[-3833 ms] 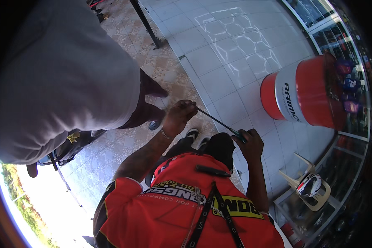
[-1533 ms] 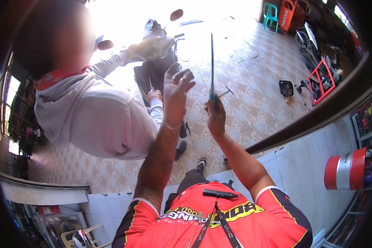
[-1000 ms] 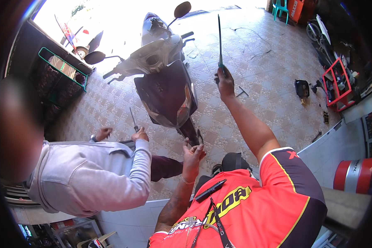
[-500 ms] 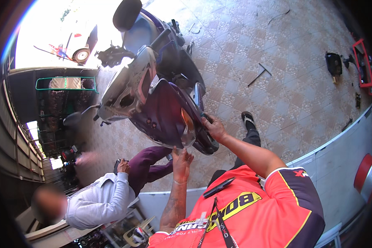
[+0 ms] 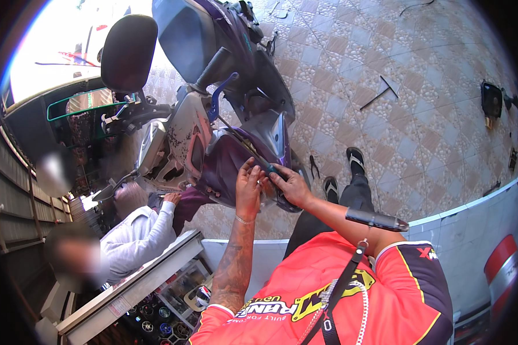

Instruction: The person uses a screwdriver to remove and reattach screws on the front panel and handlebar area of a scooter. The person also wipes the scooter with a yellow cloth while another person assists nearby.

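Both hands meet on the purple scooter panel (image 5: 230,167): right hand (image 5: 290,185) fingers apparently pinch a dark-handled tool (image 5: 272,169) (partly hidden); left hand (image 5: 248,187) fingers press together beside it.

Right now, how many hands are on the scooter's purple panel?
2: left hand and right hand, side by side on the purple panel. Another person's hand is lower left; others may be hidden.
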